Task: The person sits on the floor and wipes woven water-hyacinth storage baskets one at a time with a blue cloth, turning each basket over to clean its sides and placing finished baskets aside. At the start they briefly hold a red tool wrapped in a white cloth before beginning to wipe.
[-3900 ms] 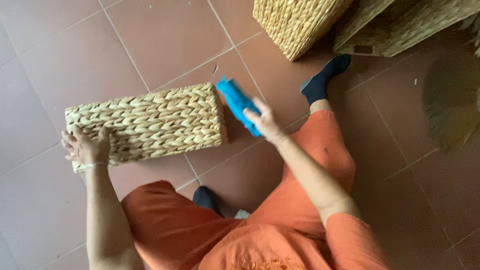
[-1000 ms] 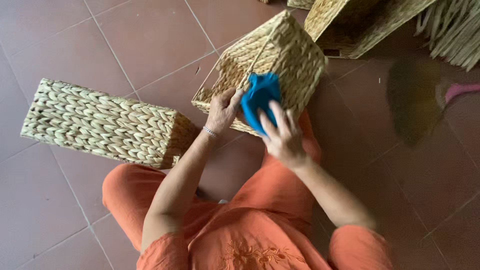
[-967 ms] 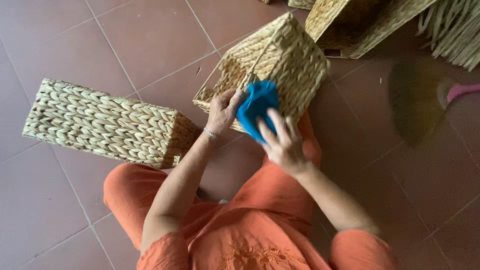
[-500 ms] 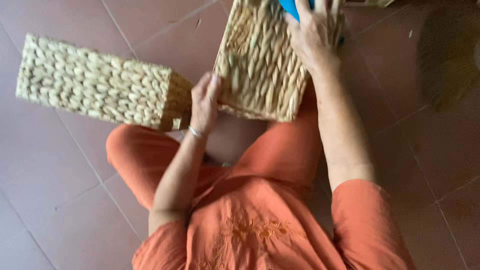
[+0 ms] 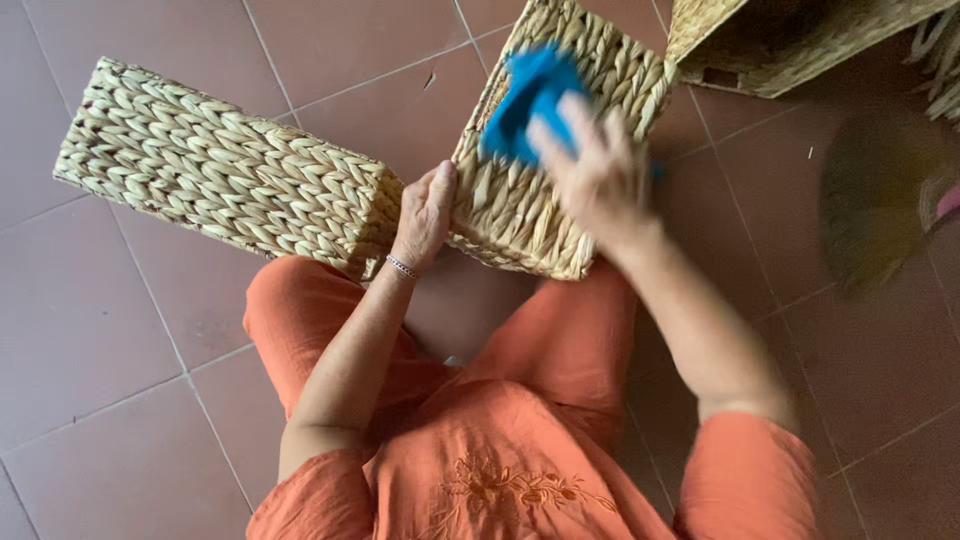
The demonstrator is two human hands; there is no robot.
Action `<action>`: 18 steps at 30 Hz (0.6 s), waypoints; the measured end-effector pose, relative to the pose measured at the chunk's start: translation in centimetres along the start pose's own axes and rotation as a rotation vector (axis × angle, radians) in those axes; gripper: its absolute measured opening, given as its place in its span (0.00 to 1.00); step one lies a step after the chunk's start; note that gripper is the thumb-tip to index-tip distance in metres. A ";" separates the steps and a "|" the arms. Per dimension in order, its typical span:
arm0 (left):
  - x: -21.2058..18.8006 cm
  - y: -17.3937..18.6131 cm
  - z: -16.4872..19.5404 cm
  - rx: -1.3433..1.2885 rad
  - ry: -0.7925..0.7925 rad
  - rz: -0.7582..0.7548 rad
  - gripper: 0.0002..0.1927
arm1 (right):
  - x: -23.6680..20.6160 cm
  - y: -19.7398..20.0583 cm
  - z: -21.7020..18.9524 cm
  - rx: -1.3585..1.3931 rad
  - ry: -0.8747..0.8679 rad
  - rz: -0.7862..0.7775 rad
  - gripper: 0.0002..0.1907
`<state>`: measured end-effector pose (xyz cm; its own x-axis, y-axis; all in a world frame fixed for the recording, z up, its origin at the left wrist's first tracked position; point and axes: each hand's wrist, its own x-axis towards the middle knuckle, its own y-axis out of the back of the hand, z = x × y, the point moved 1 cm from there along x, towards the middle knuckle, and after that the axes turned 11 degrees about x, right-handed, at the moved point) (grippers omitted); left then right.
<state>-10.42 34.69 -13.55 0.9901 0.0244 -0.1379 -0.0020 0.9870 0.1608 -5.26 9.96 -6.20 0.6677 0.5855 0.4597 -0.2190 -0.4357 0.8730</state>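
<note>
Reddish-brown floor tiles (image 5: 120,330) spread under me as I sit in orange clothes. My left hand (image 5: 425,215) clasps the near edge of a woven basket (image 5: 530,210) tilted against my knee, fingers wrapped over its rim. My right hand (image 5: 600,170) (blurred with motion) pinches a blue cloth (image 5: 525,100) against the basket's upper side. Half a second ago this hand and cloth sat higher, at the basket's far end. I count three woven baskets: this one, a long one (image 5: 220,170) touching my left hand, another (image 5: 790,40) beyond. One cloth.
</note>
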 end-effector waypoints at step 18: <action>1.3 -0.5 -1.3 -0.212 -0.028 0.161 0.23 | 0.4 3.7 -8.1 -0.004 0.192 -0.083 0.18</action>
<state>-9.33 34.43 -15.11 0.9781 0.1824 -0.0999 -0.1863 0.9820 -0.0306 -11.60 14.09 -1.46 0.5354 0.7392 0.4085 -0.1723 -0.3779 0.9097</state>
